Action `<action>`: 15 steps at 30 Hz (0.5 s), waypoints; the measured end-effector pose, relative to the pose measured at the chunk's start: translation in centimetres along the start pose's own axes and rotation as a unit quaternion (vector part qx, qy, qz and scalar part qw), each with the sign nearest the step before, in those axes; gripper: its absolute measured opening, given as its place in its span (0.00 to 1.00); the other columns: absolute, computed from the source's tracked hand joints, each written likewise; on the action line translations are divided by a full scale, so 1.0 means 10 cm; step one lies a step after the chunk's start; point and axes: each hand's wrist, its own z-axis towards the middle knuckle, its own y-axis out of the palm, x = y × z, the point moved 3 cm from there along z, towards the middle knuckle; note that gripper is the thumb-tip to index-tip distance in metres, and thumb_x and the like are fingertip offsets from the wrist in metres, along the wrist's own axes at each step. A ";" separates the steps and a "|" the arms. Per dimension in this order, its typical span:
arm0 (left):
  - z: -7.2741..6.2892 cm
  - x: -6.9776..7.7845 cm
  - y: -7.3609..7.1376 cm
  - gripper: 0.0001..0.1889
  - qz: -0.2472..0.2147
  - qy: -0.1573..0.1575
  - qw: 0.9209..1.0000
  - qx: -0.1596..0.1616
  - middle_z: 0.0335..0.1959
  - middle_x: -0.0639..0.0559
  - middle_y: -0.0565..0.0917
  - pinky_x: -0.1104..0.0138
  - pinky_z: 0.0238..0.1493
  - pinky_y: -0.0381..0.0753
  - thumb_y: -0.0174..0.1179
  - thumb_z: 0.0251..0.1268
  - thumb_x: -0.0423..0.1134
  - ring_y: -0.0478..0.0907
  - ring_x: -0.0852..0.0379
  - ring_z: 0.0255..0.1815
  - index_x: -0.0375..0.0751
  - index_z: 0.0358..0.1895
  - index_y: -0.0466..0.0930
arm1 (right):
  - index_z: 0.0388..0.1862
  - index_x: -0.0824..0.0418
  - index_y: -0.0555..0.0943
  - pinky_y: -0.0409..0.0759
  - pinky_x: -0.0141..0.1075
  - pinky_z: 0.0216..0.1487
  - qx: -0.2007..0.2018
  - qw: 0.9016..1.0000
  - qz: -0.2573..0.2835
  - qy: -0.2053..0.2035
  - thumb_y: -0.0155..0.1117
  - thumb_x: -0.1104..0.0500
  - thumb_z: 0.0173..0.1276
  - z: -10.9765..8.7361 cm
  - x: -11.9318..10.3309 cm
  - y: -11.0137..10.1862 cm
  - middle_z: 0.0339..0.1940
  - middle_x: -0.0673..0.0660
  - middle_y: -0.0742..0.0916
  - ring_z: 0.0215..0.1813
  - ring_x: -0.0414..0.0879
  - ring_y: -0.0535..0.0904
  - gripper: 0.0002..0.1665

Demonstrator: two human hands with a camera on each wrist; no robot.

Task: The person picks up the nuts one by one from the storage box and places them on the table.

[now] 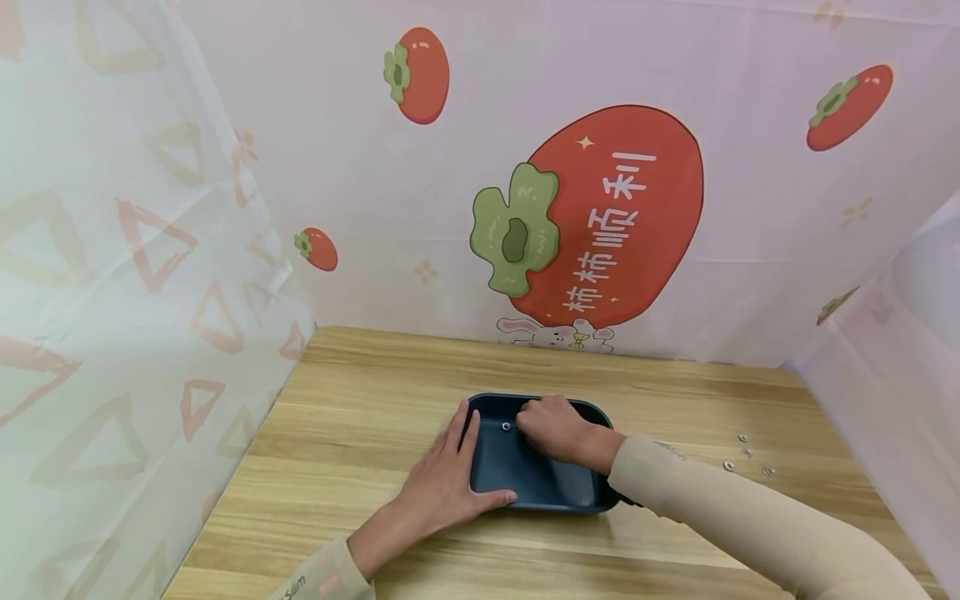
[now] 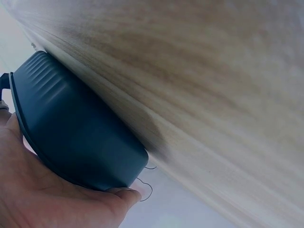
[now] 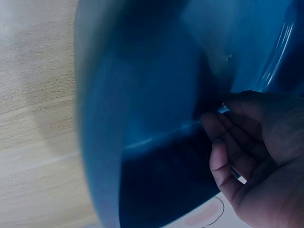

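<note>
A dark blue tray (image 1: 525,475) with rounded corners sits on the wooden table. My left hand (image 1: 442,479) spans its left end, straight fingers along the left rim and thumb against the front rim. From the left wrist view, the same hand (image 2: 52,194) rests against the tray's outer wall (image 2: 85,128). Inside the tray, towards the back, is my right hand (image 1: 558,429), fingers curled. Its thumb and fingertips pinch a small shiny metal piece (image 3: 223,108), mostly hidden. To its left, a small metal ring (image 1: 506,426) lies on the tray floor.
Several small metal rings (image 1: 728,466) are scattered on the table (image 1: 360,400) right of the tray, beyond my right forearm. A printed cloth (image 1: 360,167) hangs behind the table's far edge, with more cloth at the left and right sides.
</note>
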 end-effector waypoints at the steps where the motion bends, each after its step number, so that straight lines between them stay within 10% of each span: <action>1: 0.00 0.00 0.00 0.66 0.000 0.000 1.000 0.000 0.89 0.43 0.40 0.43 0.76 0.69 0.59 0.58 0.82 0.55 0.37 0.85 0.40 0.87 0.46 | 0.31 0.57 0.88 0.73 0.31 0.21 0.000 1.000 -0.001 -0.001 0.68 0.62 0.76 0.01 0.00 0.00 0.20 0.50 0.80 0.19 0.40 0.70 0.11; 15: 0.01 0.00 0.00 0.66 0.008 0.003 1.000 -0.003 0.89 0.43 0.40 0.44 0.76 0.70 0.57 0.58 0.84 0.55 0.37 0.85 0.40 0.87 0.46 | 0.27 0.57 0.86 0.70 0.31 0.19 0.003 1.000 0.000 -0.001 0.67 0.63 0.76 0.03 -0.01 0.05 0.18 0.48 0.75 0.18 0.39 0.69 0.14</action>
